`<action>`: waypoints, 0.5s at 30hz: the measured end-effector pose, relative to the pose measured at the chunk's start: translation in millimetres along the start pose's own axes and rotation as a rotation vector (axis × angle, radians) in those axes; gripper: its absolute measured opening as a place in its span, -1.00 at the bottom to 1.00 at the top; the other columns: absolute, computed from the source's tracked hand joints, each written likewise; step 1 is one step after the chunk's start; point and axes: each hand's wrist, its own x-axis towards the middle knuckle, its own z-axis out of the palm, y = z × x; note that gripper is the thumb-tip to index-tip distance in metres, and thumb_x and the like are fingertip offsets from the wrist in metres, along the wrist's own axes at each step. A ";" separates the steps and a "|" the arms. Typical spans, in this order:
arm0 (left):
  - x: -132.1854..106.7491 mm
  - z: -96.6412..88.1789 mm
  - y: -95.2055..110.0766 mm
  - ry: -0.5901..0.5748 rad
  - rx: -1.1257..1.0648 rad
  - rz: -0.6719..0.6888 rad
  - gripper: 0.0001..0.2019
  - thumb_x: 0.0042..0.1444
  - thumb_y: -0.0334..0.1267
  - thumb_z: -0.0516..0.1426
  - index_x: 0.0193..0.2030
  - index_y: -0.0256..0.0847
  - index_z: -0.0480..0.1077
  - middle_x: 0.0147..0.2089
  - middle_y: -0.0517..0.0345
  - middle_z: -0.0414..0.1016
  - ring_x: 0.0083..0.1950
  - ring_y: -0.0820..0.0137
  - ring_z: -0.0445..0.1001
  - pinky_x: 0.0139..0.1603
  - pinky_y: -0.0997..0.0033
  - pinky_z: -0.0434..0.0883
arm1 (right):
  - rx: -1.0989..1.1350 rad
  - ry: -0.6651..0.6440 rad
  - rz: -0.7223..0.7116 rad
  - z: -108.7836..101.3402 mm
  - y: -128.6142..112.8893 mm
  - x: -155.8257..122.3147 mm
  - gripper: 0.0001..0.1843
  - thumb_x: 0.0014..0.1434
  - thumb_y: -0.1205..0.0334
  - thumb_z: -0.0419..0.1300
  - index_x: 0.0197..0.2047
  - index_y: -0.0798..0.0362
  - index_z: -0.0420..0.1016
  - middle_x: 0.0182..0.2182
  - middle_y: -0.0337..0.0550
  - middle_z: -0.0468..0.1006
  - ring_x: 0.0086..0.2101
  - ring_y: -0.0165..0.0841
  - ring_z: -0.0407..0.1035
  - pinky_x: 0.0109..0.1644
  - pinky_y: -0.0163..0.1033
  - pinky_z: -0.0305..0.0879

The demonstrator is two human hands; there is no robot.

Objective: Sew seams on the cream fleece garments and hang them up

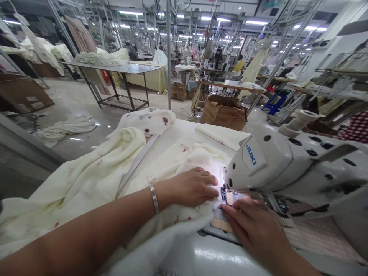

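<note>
My left hand (198, 187) lies palm down on cream fleece fabric (169, 168) with small reddish prints, its fingers stretched toward the needle area. A silver bracelet (154, 199) circles that wrist. Just right of the presser foot (223, 191), my right hand (255, 226) rests over the machine bed with fingers extended. Its foremost fingertip touches or nearly touches the fabric's edge; the thumb cannot be told apart clearly. The white JUKI sewing machine (264, 157) stands above and right of both hands, its lamp lighting the stitching spot. Fabric under the left palm is hidden.
More fleece (86, 172) drapes over the table's left side, and a printed cloth bundle (146, 120) lies at the back. Beyond are a metal table (132, 69), an open cardboard box (224, 113), a blue stool (274, 102) and floor cloth (67, 128). A thread cone (301, 119) tops the machine.
</note>
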 end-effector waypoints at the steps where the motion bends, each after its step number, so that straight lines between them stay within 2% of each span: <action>1: -0.5 0.4 -0.4 0.007 0.004 -0.004 -0.82 0.27 -0.23 -0.04 -0.26 -0.13 0.37 -0.07 0.20 0.38 -0.10 0.42 0.32 0.02 0.38 0.19 | 0.006 -0.002 -0.005 1.2 0.8 -0.8 -0.73 0.25 0.25 -0.01 -0.05 0.03 0.43 -0.32 -0.11 0.48 -0.36 -0.36 0.40 -0.22 -0.23 0.33; 6: 0.1 1.0 -8.4 0.042 0.020 0.000 -0.84 0.25 -0.20 -0.01 -0.19 -0.08 0.38 -0.05 0.22 0.38 -0.11 0.40 0.33 -0.02 0.37 0.21 | 0.045 0.035 -0.026 4.3 4.4 0.8 -0.74 0.25 0.27 0.01 -0.04 0.04 0.41 -0.30 -0.10 0.47 -0.27 -0.34 0.40 -0.22 -0.28 0.33; 8: -2.2 2.3 -3.5 0.036 0.026 -0.028 -0.83 0.26 -0.21 -0.02 -0.21 -0.10 0.38 -0.06 0.21 0.38 -0.11 0.40 0.33 -0.01 0.36 0.22 | 0.052 0.049 -0.008 -0.2 1.5 3.4 -0.75 0.25 0.23 0.02 -0.04 0.03 0.40 -0.31 -0.11 0.48 -0.25 -0.31 0.40 -0.23 -0.26 0.33; 10: -10.0 6.4 16.8 0.025 0.031 -0.092 -0.84 0.24 -0.25 -0.01 -0.22 -0.15 0.38 -0.06 0.15 0.38 -0.08 0.36 0.33 0.02 0.31 0.21 | 0.076 0.055 0.017 -9.6 -6.9 4.7 -0.74 0.25 0.18 0.02 -0.03 0.03 0.37 -0.32 -0.14 0.49 -0.27 -0.31 0.40 -0.26 -0.25 0.32; 12: -23.3 13.2 52.2 0.040 0.015 -0.197 -0.84 0.21 -0.22 0.03 -0.16 -0.19 0.36 0.01 0.05 0.35 0.01 0.27 0.30 0.09 0.20 0.18 | 0.129 0.059 0.040 -21.7 -21.0 2.7 -0.73 0.26 0.15 0.00 -0.04 0.04 0.36 -0.35 -0.16 0.50 -0.33 -0.33 0.40 -0.31 -0.27 0.31; 14: -37.5 19.1 91.5 0.088 -0.042 -0.295 -0.73 0.18 -0.12 0.06 -0.06 -0.22 0.30 0.08 -0.03 0.29 0.10 0.21 0.24 0.16 0.10 0.12 | 0.187 0.048 0.019 -32.2 -38.6 -3.3 -0.76 0.25 0.14 0.01 -0.08 0.04 0.36 -0.40 -0.21 0.50 -0.40 -0.37 0.39 -0.36 -0.28 0.30; 15: -42.3 20.0 107.1 0.105 -0.084 -0.313 -0.70 0.17 -0.11 0.07 -0.04 -0.23 0.29 0.06 -0.03 0.31 0.08 0.23 0.26 0.16 0.12 0.15 | 0.208 0.037 0.001 -35.8 -47.6 -7.6 -0.77 0.26 0.13 0.01 -0.11 0.02 0.38 -0.44 -0.23 0.48 -0.44 -0.39 0.38 -0.40 -0.29 0.28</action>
